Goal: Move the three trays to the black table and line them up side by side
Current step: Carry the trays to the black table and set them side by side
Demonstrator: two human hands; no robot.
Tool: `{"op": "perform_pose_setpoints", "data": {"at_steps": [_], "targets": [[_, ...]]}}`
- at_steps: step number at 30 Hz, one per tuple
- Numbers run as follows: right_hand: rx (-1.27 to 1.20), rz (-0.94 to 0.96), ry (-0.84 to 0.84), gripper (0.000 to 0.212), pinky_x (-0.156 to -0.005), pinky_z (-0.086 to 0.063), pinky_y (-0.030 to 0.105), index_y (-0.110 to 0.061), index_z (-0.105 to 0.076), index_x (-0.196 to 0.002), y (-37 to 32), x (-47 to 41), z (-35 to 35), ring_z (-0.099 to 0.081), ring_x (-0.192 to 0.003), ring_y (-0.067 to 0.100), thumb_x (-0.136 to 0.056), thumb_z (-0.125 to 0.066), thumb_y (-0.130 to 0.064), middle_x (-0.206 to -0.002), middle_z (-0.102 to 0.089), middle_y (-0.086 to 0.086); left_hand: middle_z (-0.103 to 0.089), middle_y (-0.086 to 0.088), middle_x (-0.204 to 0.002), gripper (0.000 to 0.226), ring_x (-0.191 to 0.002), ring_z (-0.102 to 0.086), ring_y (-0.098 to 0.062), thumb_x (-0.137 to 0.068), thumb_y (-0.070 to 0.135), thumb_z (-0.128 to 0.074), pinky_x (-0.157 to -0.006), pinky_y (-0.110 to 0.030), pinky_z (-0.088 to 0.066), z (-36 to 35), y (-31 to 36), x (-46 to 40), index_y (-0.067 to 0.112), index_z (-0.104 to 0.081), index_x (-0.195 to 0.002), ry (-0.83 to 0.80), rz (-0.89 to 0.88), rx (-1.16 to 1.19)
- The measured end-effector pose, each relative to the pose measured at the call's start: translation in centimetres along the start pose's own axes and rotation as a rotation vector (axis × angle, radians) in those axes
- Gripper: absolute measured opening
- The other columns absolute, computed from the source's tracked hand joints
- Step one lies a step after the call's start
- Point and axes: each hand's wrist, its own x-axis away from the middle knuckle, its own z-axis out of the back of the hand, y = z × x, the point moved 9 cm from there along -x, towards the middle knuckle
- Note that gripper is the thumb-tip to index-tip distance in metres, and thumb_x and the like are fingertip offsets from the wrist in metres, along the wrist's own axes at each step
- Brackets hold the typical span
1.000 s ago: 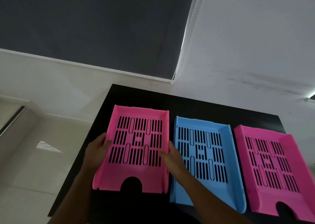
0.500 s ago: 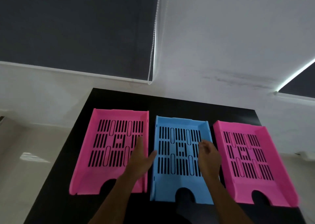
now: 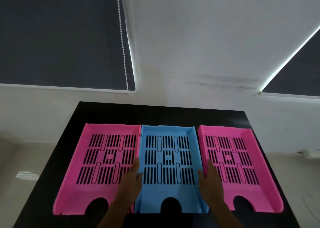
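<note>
Three trays are lying side by side on the tabletop [image 3: 155, 114]: the middle tray [image 3: 168, 201] is sitting at 6 o'clock, the left tray [image 3: 76, 189] touching it at 9 o'clock, the right tray [image 3: 265, 193] just beside it at 3 o'clock.

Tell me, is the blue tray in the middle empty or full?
Empty. The blue tray shows only its bare slotted floor, with the black table dark through the slots.
</note>
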Motion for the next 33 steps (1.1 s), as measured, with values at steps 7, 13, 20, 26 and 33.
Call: {"op": "perform_pose_setpoints", "data": {"at_steps": [7, 13, 20, 26, 33], "targets": [[-0.013, 0.057, -0.017, 0.051, -0.111, -0.043, 0.053, -0.018, -0.036, -0.155, -0.1, -0.1, -0.3, -0.054, -0.136, 0.030, -0.106, -0.044, -0.029, -0.153, -0.052, 0.007, -0.046, 0.002, -0.058, 0.067, -0.031, -0.039, -0.003, -0.103, 0.010, -0.051, -0.038, -0.013, -0.039, -0.2, 0.0, -0.2, 0.018, -0.017, -0.160, 0.045, 0.026, 0.052], [-0.018, 0.072, 0.016, 0.044, -0.102, -0.053, 0.055, -0.018, -0.043, -0.148, -0.6, -1.3, 0.0, -0.066, -0.119, 0.030, -0.105, -0.046, -0.026, -0.136, -0.065, 0.011, -0.071, -0.026, -0.094, 0.062, -0.031, -0.038, -0.002, -0.103, 0.007, -0.049, -0.040, -0.011, -0.041, -0.4, 1.0, -1.3, 0.015, -0.020, -0.158, 0.039, 0.024, -0.005], [-0.019, 0.086, 0.035, 0.043, -0.089, -0.061, 0.053, -0.018, -0.045, -0.146, -2.4, -5.1, 0.6, -0.074, -0.096, 0.027, -0.104, -0.048, -0.025, -0.118, -0.071, 0.009, -0.061, -0.043, -0.121, 0.062, -0.031, -0.043, 0.000, -0.104, 0.006, -0.047, -0.040, -0.010, -0.041, -0.4, 2.7, -5.1, 0.012, -0.019, -0.159, 0.017, 0.004, -0.001], [-0.054, 0.086, 0.027, 0.038, -0.068, -0.062, 0.038, -0.018, -0.047, -0.142, -4.1, -8.7, 1.1, -0.060, -0.064, 0.009, -0.104, -0.048, -0.020, -0.091, -0.068, 0.002, -0.069, -0.014, -0.089, 0.064, -0.037, -0.036, -0.003, -0.104, 0.009, -0.048, -0.041, -0.013, -0.044, -0.2, 3.3, -9.7, 0.015, -0.018, -0.160, 0.016, -0.014, -0.032], [-0.098, 0.065, 0.015, 0.035, -0.081, -0.064, 0.049, -0.023, -0.047, -0.138, -4.3, -9.4, 0.8, -0.073, -0.094, 0.020, -0.103, -0.050, -0.021, -0.113, -0.071, 0.004, -0.067, -0.032, -0.118, 0.064, -0.032, -0.041, -0.002, -0.104, 0.011, -0.047, -0.040, -0.012, -0.042, -0.1, 4.2, -10.8, 0.015, -0.018, -0.161, 0.017, -0.021, -0.085]]}}
